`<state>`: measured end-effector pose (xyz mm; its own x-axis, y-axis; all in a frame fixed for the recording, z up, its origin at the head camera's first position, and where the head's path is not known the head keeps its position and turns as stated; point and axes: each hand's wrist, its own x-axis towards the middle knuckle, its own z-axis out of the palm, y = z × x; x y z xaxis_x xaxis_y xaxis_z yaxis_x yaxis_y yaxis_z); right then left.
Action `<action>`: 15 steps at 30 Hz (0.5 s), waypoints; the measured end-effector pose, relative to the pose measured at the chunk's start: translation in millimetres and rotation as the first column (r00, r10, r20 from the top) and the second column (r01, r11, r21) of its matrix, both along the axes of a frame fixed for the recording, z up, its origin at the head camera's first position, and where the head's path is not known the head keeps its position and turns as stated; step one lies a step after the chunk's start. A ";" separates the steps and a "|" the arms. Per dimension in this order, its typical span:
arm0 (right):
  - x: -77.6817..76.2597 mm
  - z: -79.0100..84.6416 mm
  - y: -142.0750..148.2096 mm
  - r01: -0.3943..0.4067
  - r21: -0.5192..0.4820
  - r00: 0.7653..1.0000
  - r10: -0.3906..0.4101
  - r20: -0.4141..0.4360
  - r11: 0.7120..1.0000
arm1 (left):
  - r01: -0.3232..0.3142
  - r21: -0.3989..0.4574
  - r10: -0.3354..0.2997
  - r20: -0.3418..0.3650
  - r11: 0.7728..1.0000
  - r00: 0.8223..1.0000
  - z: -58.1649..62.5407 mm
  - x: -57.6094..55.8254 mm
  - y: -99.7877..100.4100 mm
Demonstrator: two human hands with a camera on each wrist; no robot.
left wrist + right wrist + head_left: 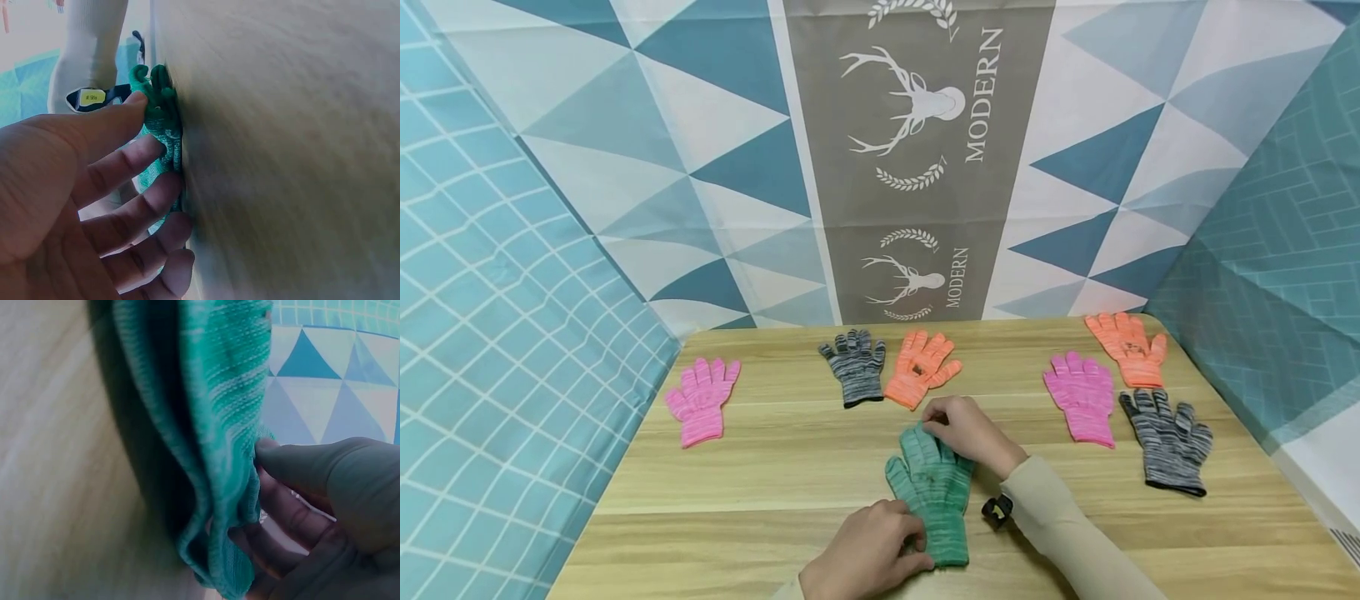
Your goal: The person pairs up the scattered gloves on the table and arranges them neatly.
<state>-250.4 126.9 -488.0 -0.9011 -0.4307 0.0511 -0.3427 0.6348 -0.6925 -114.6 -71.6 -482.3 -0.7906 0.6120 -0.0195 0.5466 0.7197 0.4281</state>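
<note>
A green knit glove (934,492) lies on the wooden table, its fingers pointing away from me and its cuff towards me. My right hand (966,432) pinches the glove's finger end between thumb and fingers; the right wrist view shows the folded green fabric (234,425) close up. Beside the cuff, my left hand (872,546) rests with loosely bent fingers. In the left wrist view its thumb (119,122) touches the edge of the green glove (164,125), and its other fingers spread along the side.
A pink glove (702,402) lies far left. Behind the green glove are a grey-black glove (857,368) and an orange one (919,369). To the right lie another pink glove (1082,396), orange glove (1131,348) and grey-black glove (1171,442). Patterned cloth walls (737,167) border the table.
</note>
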 end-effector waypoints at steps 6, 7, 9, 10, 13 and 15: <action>-2.6 -4.2 -3.2 -0.040 0.026 0.999 0.040 0.014 0.999 | 0.019 0.038 -0.019 0.002 0.999 1.000 1.2 -1.7 -3.7; -3.2 -5.0 -3.6 -0.044 0.039 0.999 0.043 0.016 0.998 | 0.020 0.052 -0.021 0.006 0.998 1.000 2.1 -3.6 -5.5; -4.4 -7.1 -4.2 -0.048 0.054 0.999 0.047 0.011 0.997 | 0.008 0.080 -0.007 -0.007 0.997 1.000 4.2 -9.5 -10.3; -4.9 -7.9 -4.5 -0.047 0.060 0.999 0.046 0.009 0.997 | -0.007 0.094 0.009 -0.015 0.996 1.000 5.8 -13.4 -13.0; -6.5 -9.0 -5.4 -0.045 0.072 0.999 0.045 0.007 0.996 | -0.085 0.112 0.094 -0.074 0.990 0.993 9.3 -28.0 -21.6; -7.3 -9.4 -6.1 -0.043 0.076 0.999 0.042 0.009 0.996 | -0.146 0.128 0.158 -0.092 0.981 0.983 10.4 -38.6 -27.0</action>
